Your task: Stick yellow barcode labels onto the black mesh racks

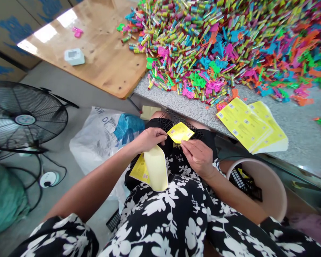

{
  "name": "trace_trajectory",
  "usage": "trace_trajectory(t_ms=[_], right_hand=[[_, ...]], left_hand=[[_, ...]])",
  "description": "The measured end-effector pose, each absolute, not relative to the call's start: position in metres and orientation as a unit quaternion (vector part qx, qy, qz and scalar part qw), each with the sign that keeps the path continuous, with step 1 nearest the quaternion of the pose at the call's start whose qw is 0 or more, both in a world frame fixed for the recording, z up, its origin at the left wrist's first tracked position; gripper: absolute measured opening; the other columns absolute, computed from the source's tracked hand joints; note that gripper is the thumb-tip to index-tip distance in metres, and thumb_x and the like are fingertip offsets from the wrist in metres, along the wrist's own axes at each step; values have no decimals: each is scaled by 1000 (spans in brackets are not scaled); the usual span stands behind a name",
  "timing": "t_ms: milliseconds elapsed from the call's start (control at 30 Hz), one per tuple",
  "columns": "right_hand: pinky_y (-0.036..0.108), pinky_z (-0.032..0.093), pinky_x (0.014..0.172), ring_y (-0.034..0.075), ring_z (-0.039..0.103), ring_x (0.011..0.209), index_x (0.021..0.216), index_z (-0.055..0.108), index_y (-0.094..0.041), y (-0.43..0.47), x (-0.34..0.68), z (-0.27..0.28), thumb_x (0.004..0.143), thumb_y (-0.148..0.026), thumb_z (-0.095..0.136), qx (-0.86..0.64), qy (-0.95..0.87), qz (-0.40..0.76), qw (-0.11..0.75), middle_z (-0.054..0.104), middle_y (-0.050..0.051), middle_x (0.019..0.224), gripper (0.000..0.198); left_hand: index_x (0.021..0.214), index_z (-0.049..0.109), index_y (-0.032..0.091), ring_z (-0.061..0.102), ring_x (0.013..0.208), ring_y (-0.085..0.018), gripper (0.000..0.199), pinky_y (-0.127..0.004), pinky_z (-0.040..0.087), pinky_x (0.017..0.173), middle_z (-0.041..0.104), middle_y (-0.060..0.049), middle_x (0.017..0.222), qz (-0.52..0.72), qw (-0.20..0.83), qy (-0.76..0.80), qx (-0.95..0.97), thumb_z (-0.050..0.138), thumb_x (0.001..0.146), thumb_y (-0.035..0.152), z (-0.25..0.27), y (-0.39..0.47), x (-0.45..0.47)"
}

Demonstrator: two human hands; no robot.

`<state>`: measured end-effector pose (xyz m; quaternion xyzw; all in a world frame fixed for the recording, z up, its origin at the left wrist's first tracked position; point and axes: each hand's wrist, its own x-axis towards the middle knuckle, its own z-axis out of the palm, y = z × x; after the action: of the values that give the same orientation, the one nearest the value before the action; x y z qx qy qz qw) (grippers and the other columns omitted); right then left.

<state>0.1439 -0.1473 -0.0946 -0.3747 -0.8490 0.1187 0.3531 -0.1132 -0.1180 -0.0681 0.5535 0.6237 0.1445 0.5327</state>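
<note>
My right hand [198, 155] pinches the near edge of a small yellow printed label [180, 132] above my lap. My left hand [152, 138] is closed, its fingertips at the label's left corner. Below those fingers hangs a pale, curled sticker sheet [156, 169], apparently gripped at its top; the fingers partly hide the hold. A yellow printed sheet [139, 170] lies on my lap beside it. Under the label is a black mesh basket [167, 119], partly covered by my hands.
A grey speckled table [149, 87] bears a large heap of colourful small tubes and plastic toy pieces [198, 46]. Yellow label sheets [243, 125] lie near its edge. A pale bin [279, 185] stands right, a black fan [25, 117] left, and a white plastic bag [88, 142] nearby.
</note>
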Motion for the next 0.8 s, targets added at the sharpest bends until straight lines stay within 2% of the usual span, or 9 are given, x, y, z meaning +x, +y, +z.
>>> trace_trajectory(t_ms=[433, 667, 800], right_hand=[[40, 63, 92, 23, 76, 97, 128, 75, -23, -150, 146, -98, 101, -17, 65, -374, -853, 134, 338, 81, 10, 112, 29], [39, 61, 91, 23, 76, 94, 123, 76, -23, -151, 145, -96, 104, -19, 62, -393, -850, 145, 319, 82, 9, 109, 24], [39, 61, 94, 23, 76, 96, 122, 76, -22, -152, 145, -96, 105, -19, 61, -401, -844, 150, 323, 82, 9, 108, 23]], left_hand=[[105, 82, 22, 51, 50, -11, 33, -26, 32, 47, 80, 0, 79, 138, 513, 616, 582, 61, 92, 44, -82, -117, -115], [75, 77, 20, 51, 46, -12, 37, -28, 32, 46, 77, -1, 69, 104, 478, 635, 598, 58, 94, 45, -71, -114, -108], [67, 74, 20, 55, 49, -13, 40, -27, 34, 48, 76, -3, 67, 78, 450, 643, 615, 58, 95, 43, -68, -109, -102]])
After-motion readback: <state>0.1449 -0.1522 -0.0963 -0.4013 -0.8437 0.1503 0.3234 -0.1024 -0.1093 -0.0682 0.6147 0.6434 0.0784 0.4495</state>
